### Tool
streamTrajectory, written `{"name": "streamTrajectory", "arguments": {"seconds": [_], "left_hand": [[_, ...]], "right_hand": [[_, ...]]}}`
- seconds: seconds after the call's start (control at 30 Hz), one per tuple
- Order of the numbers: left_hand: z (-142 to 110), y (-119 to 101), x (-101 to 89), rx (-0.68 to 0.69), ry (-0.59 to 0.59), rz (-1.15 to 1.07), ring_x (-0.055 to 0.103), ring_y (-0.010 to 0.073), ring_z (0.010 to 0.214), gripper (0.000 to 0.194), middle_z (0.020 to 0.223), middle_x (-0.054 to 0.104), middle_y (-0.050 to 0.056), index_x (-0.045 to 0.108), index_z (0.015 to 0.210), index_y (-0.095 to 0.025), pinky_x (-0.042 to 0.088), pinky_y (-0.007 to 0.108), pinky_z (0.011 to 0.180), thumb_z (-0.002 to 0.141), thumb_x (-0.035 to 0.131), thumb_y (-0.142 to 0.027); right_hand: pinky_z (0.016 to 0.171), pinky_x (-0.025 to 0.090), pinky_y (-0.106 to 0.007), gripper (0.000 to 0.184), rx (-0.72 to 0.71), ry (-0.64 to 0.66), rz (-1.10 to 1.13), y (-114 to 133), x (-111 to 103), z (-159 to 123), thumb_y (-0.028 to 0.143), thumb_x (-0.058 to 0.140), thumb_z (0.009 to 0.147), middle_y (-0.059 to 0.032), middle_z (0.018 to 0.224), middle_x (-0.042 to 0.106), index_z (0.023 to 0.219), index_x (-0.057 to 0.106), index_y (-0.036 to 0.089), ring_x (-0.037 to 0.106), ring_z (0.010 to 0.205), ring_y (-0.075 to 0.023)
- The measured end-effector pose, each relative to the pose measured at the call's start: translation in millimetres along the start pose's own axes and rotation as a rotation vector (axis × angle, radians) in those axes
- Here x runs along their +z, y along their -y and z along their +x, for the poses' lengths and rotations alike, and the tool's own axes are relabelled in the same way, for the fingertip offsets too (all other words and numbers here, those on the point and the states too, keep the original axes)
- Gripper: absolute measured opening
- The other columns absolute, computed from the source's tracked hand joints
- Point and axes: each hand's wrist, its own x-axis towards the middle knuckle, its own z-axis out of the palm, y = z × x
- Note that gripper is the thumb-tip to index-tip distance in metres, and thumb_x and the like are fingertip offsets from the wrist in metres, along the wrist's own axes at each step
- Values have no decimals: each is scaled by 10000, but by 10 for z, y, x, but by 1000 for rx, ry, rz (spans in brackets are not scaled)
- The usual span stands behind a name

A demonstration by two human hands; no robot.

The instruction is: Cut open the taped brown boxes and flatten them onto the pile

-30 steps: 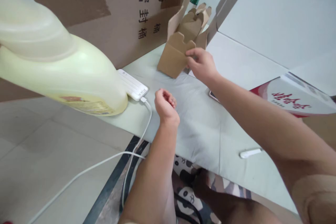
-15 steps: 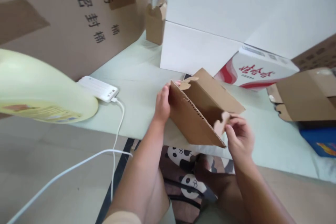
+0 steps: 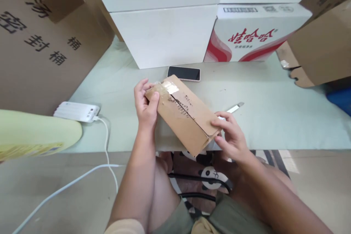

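A small brown cardboard box (image 3: 183, 111) is held tilted between my two hands above the front edge of the table. Its two flaps meet along a seam, with torn clear tape at the upper left end. My left hand (image 3: 146, 104) grips that taped end, thumb on top and fingers behind. At the lower right end my right hand (image 3: 230, 133) holds the corner between thumb and fingers. Just beyond my right hand lies a utility knife (image 3: 235, 108), partly hidden by the fingers. A phone (image 3: 183, 73) with a dark screen lies behind the box.
White cartons (image 3: 164, 34) and a red-and-white printed carton (image 3: 252, 38) stand at the back. A big brown carton (image 3: 55, 62) is at left, near a white power bank (image 3: 76, 111) with a cable and a yellow bottle (image 3: 41, 131). An opened brown box (image 3: 323, 44) sits at right.
The box has been turned: its open interior showed before, and now a side with closed flaps and torn tape faces up. The view has shifted, bringing the phone and utility knife into sight.
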Motion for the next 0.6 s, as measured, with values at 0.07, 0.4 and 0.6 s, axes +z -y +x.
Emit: {"name": "streamTrajectory", "arguments": {"seconds": [0.07,0.4,0.6], "left_hand": [[6,-53,-5,100,71,130,634,281,1210,539,1280,620,80,618,1370,-324,504,497,1098,940,630,-649],[-48,-236,-58,232,308,337,520,327,1405,434,1460,510,80,844,1102,-312,377,565,1255,1006,515,-578],[10,-209,-132,82,147,182,523,332,1373,300,1390,545,89,857,1014,-274,338,533,1283,879,668,-464]], "right_hand": [[544,541,-263,293,-10,35,-6,36,-2,-20,337,680,959,-112,1276,556,1252,696,317,623,872,-185],[553,503,-282,431,90,12,59,41,-103,-30,295,595,987,-73,1207,621,1412,546,337,575,659,-117],[612,405,-331,410,723,46,-582,-124,-393,219,360,589,928,-19,715,674,1302,689,223,600,663,-221]]}}
